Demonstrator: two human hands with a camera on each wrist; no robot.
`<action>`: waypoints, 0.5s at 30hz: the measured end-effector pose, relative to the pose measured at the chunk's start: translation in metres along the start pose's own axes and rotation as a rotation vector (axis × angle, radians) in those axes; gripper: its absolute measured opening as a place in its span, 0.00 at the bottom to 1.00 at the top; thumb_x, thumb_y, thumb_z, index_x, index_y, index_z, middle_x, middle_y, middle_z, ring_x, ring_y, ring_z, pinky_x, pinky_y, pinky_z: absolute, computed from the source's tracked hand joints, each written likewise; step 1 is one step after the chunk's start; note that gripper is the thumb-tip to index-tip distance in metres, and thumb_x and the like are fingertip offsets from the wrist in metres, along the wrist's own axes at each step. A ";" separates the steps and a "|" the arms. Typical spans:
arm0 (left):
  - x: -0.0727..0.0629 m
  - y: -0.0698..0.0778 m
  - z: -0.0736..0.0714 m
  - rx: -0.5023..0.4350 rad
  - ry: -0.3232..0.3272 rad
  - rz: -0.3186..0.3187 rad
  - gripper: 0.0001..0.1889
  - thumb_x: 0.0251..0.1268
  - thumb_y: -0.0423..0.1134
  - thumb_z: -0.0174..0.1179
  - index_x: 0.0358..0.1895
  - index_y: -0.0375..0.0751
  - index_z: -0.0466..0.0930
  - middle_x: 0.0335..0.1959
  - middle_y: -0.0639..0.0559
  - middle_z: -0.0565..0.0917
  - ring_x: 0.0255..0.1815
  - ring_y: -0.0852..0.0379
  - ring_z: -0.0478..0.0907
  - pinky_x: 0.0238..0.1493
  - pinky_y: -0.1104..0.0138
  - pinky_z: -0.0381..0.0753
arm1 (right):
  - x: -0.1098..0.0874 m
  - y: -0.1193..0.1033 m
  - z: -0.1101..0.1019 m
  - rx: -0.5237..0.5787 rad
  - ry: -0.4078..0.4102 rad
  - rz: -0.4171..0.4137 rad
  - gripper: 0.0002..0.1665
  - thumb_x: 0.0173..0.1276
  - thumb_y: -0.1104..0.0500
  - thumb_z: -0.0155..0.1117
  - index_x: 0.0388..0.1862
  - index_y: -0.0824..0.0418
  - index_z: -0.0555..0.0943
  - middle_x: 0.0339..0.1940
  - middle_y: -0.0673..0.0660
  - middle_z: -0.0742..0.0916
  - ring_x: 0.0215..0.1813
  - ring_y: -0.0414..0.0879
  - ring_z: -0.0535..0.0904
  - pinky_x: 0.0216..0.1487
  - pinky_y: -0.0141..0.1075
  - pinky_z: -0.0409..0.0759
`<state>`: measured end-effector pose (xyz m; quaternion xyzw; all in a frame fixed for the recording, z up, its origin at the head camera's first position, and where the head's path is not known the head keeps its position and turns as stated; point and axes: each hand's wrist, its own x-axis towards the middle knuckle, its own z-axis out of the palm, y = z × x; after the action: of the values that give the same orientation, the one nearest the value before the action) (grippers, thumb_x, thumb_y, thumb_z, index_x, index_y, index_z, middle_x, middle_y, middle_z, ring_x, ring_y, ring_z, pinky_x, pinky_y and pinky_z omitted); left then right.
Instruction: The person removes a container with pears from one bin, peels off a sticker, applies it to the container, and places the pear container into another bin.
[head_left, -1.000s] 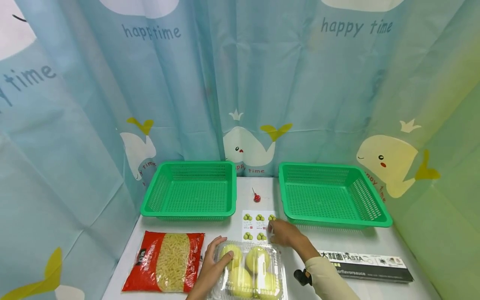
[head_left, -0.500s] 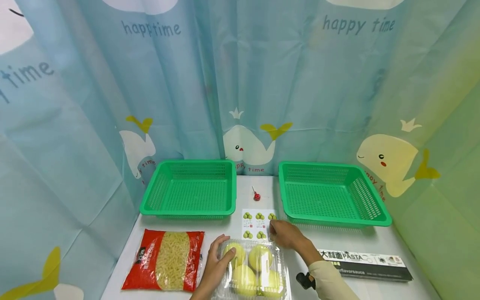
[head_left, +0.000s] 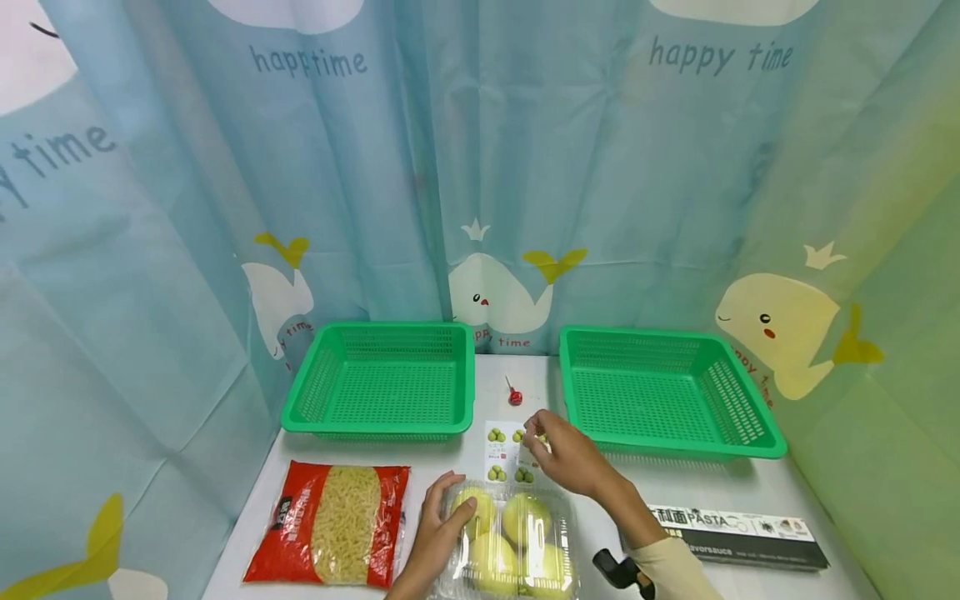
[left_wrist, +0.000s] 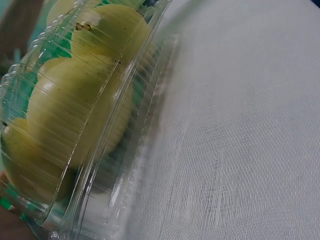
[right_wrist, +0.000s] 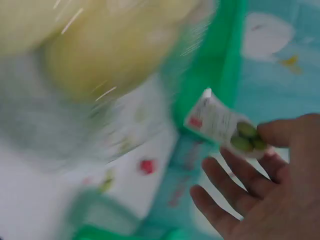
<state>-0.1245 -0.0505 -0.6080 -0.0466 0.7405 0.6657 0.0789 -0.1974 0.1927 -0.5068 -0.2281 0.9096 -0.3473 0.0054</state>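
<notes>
The left hand (head_left: 438,525) grips the clear box (head_left: 567,533) by its left side, thumb laid over the lid; round yellow-green fruits (head_left: 527,518) show inside. Beyond the box's far edge, raised over the desk (head_left: 442,455), the right hand (head_left: 568,457) pinches a small fruit-printed sticker (right_wrist: 216,121) between thumb and fingers. The right wrist view is blurred, so the sticker seems free of any surface, but its small print is unreadable. The sticker sheet (head_left: 497,456) lies just beyond the box, with a red lollipop (head_left: 515,397) farther out. Left of the box is a red pasta bag (head_left: 345,521); right of it, a long pasta carton (head_left: 750,546). Green baskets (head_left: 378,428) stand beyond the box, to either side.
</notes>
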 end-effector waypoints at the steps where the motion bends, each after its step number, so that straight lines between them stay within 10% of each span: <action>1: 0.000 0.000 0.001 0.001 0.000 0.005 0.31 0.74 0.55 0.65 0.74 0.45 0.72 0.84 0.40 0.57 0.85 0.27 0.44 0.75 0.23 0.40 | -0.003 -0.009 -0.003 0.017 -0.018 -0.023 0.05 0.83 0.60 0.60 0.42 0.53 0.76 0.49 0.51 0.86 0.53 0.49 0.84 0.51 0.48 0.84; 8: 0.001 -0.002 0.003 -0.016 0.023 0.047 0.30 0.74 0.54 0.65 0.72 0.43 0.74 0.83 0.38 0.60 0.84 0.28 0.48 0.77 0.25 0.43 | -0.028 -0.038 0.008 0.098 -0.240 -0.091 0.09 0.82 0.55 0.61 0.37 0.49 0.77 0.66 0.60 0.82 0.72 0.65 0.74 0.70 0.68 0.72; 15: 0.002 -0.004 0.003 -0.020 0.015 0.060 0.31 0.75 0.54 0.65 0.72 0.42 0.73 0.83 0.36 0.60 0.84 0.26 0.48 0.76 0.25 0.46 | -0.042 -0.029 0.042 0.005 -0.120 -0.067 0.07 0.76 0.57 0.69 0.37 0.48 0.80 0.69 0.62 0.78 0.75 0.68 0.69 0.70 0.73 0.68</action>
<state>-0.1253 -0.0481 -0.6124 -0.0301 0.7355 0.6748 0.0529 -0.1409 0.1648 -0.5269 -0.2787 0.8987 -0.3350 0.0487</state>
